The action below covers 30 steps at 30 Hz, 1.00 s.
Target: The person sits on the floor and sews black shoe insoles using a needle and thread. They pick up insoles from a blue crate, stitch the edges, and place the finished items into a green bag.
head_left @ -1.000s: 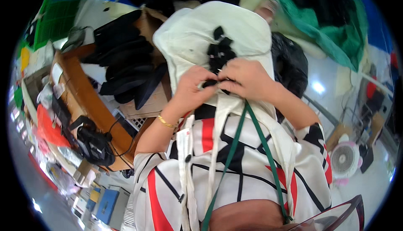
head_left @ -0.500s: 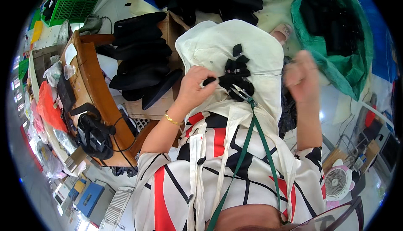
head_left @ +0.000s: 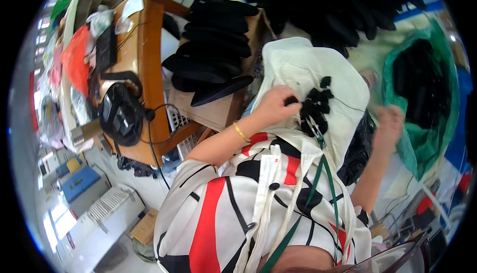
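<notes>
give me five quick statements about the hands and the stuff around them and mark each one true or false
1. The left hand has a small black piece at its fingertips. True.
2. Metal snips rest by a bunch of black pieces on the white cloth. True.
3. The snips have nothing tied to them. False: a green cord runs from their end.
4. The right hand is out beyond the cloth's right edge in the picture. True.
5. Nothing green lies to the right of the hands. False: a green sack with black items inside is there.
</notes>
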{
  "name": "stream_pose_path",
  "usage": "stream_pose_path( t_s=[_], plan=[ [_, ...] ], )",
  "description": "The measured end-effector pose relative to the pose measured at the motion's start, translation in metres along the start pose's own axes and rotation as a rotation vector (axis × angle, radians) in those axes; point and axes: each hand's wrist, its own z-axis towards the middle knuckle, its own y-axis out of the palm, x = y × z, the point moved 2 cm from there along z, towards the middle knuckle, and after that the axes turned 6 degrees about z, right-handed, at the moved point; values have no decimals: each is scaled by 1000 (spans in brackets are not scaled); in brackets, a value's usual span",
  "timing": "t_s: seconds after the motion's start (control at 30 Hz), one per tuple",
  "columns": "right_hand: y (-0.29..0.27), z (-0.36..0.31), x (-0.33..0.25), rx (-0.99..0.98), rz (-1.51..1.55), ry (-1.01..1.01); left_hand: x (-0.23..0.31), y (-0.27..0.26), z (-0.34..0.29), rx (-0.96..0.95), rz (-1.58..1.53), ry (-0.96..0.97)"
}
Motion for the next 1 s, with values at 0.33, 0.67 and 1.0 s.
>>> stream_pose_path(
  t_s=[0.33,0.67,1.0],
  plan=[
    [152,-81,10,-752,-396,13,-52,-65,-50,295,467,-231],
    [154,-83,6,-733,-382,32,-144,-56,-110,63,754,-676],
    [141,-84,10,-659,-263,185,-225,-47,-109,65,-323,-766]
  ],
)
